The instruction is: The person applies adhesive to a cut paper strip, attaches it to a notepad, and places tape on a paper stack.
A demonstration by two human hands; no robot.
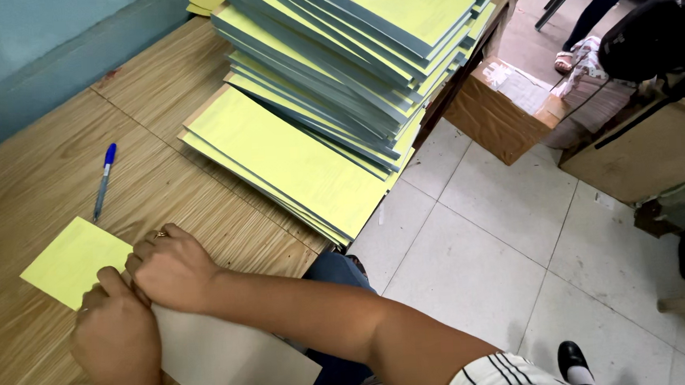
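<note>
A thin booklet lies on the wooden table (33, 180) in front of me, with a yellow part (69, 261) to the left and a grey part (234, 362) to the right. Both my hands sit where the two parts meet. My left hand (117, 337) has its fingers curled down on that seam. My right hand (173, 268), wearing a ring, is closed right beside it and touches it. The seam itself is hidden under my fingers.
A blue pen (104, 182) lies just beyond the yellow part. A tall slanted stack of yellow booklets with grey spines (328, 82) fills the table's far right. On the tiled floor stand a cardboard box (500, 115) and a black bag (658, 34). Another person's sandalled feet (568, 60) show beyond the box.
</note>
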